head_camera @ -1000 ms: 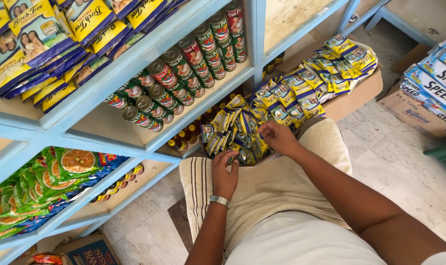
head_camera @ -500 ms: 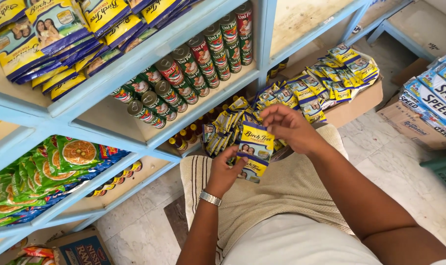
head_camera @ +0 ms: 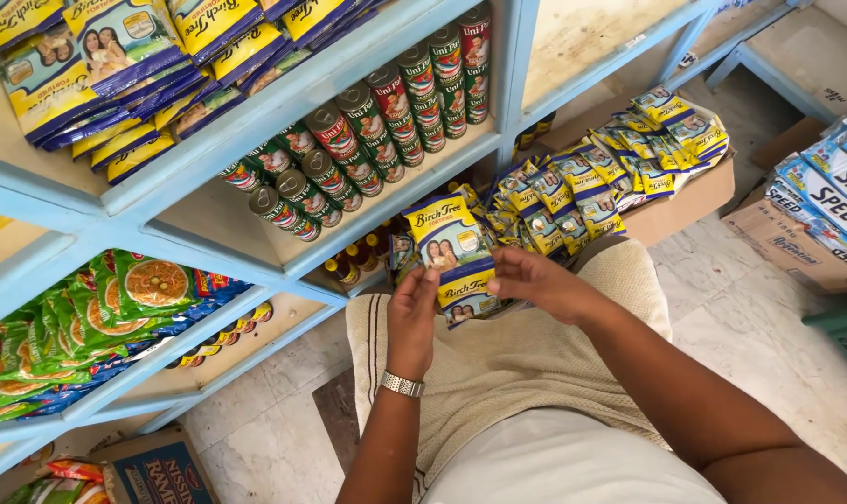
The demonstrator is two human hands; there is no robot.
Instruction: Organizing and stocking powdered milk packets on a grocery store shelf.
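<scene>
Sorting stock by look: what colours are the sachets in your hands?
Yellow and blue sachets, clearest in the head view.

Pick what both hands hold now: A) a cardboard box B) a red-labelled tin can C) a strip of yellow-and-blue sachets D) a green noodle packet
C: the left hand and right hand pinch a hanging strip of yellow-and-blue foil sachets between them, in front of the shelf of red-labelled cans.

Lower sachet half hidden behind hands.
</scene>
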